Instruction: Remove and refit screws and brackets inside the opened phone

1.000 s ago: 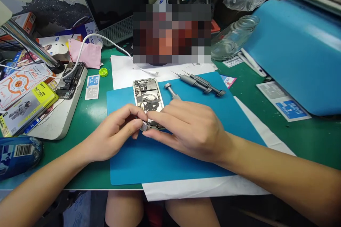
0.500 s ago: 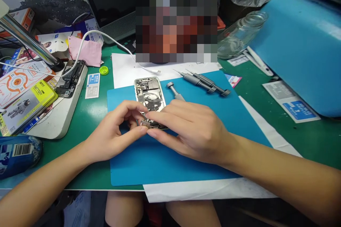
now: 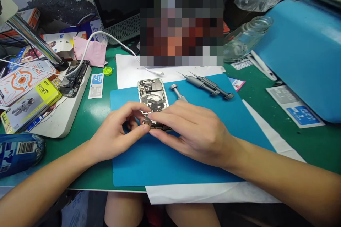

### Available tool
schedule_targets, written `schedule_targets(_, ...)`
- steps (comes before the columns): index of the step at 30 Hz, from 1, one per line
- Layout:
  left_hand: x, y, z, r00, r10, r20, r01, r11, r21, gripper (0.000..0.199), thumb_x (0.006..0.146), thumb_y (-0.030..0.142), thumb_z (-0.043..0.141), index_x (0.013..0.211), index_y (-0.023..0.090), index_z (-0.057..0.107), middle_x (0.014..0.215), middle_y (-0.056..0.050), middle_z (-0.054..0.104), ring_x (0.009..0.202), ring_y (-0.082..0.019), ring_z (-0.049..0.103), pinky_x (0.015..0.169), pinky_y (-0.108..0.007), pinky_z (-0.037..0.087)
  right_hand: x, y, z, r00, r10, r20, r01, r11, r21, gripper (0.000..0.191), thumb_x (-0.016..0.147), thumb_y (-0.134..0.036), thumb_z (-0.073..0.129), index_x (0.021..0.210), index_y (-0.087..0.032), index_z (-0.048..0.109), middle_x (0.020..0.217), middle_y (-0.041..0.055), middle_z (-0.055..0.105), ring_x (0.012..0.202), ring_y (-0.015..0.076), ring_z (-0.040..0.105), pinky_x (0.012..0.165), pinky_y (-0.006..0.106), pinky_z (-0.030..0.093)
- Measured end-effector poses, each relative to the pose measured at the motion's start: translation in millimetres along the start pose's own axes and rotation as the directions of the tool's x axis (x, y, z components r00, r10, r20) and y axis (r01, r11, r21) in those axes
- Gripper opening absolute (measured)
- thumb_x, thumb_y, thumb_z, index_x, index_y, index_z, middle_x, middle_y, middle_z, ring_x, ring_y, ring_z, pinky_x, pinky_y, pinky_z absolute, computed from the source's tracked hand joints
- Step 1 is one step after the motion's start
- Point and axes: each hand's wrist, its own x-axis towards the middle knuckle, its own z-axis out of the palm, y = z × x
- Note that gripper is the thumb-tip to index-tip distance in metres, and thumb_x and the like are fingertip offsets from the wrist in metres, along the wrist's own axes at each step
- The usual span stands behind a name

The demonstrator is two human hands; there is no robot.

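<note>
An opened smartphone (image 3: 156,97) with its innards bare lies on the blue mat (image 3: 170,168). Over its lower end, my left hand (image 3: 124,129) pinches a small metal phone part (image 3: 147,122) between thumb and fingers. My right hand (image 3: 194,129) reaches in from the other side, its index finger and thumb closed about the same part. The right fingers cover some of the phone's lower half. Just beyond the right hand lies a grey screwdriver (image 3: 178,92), partly hidden by it.
Two slim grey screwdrivers (image 3: 209,85) lie at the mat's upper right. A white cable (image 3: 112,35) arches over to the white paper (image 3: 128,71). Phone-part boxes (image 3: 32,104) and another opened phone (image 3: 74,78) sit left. A glass jar (image 3: 247,39) lies behind at right.
The whole view has shifted slightly, so things appear a little further right. Both hands keep their hold on the small metal part, with only slight finger movement.
</note>
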Motion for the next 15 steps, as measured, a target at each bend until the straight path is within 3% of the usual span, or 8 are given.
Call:
schedule_targets(6, -0.8, -2.6, 1.2, 1.0, 0.005, -0.016, -0.005, 1.0, 0.012, 0.028, 0.098, 0.032, 0.064, 0.124, 0.023, 0.059, 0.107, -0.003, 0.067, 0.093, -0.014, 0.064, 0.07, -0.023, 0.051, -1.2, -0.5, -0.2, 1.0, -0.025, 0.009, 0.025, 1.0, 0.013, 0.025, 0.091, -0.015, 0.068, 0.115, -0.011, 0.063, 0.098, 0.0085, 0.076, 0.085, 0.0192, 0.071, 0.073, 0.032, 0.055)
schedule_targets(15, -2.3, -1.9, 0.4, 1.0, 0.021, -0.015, -0.02, 1.0, 0.02, 0.027, 0.098, 0.033, 0.064, 0.125, 0.027, 0.059, 0.108, -0.001, 0.067, 0.09, -0.012, 0.064, 0.071, -0.022, 0.052, -0.2, -0.1, -1.1, 0.999, -0.052, -0.016, 0.052, 0.999, 0.005, 0.019, 0.093, -0.011, 0.064, 0.111, -0.013, 0.064, 0.099, 0.0084, 0.077, 0.084, 0.0181, 0.07, 0.07, 0.032, 0.056)
